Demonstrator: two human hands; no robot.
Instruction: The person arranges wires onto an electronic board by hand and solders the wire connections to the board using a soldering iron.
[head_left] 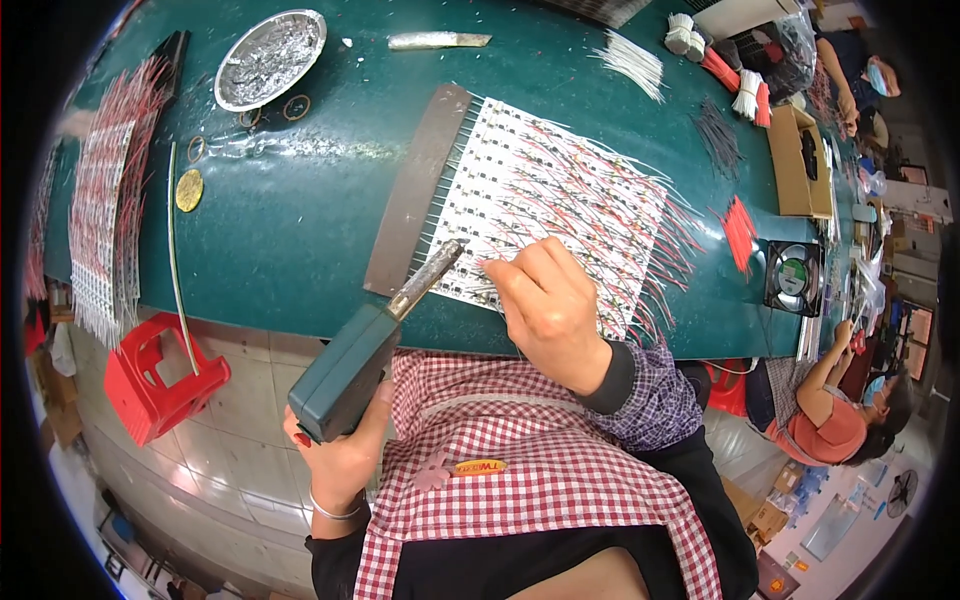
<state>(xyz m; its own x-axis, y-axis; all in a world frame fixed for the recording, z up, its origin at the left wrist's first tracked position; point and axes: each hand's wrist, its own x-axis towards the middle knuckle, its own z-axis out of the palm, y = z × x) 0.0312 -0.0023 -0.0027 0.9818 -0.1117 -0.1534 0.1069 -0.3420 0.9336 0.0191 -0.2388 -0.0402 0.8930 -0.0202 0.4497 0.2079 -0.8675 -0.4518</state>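
Observation:
My left hand grips a dark green soldering iron, whose metal tip points up at the near left edge of a white panel of small circuit boards. Red and white wires run across that panel. My right hand rests on the panel's near edge, fingers pinched together at a wire beside the tip. A dark grey strip lies along the panel's left side on the green table.
A foil dish of solder dross, a metal blade and rubber bands lie at the back. Wired panels stack at the left. Wire bundles, a small fan and a cardboard box sit right. A red stool stands below. Another person sits right.

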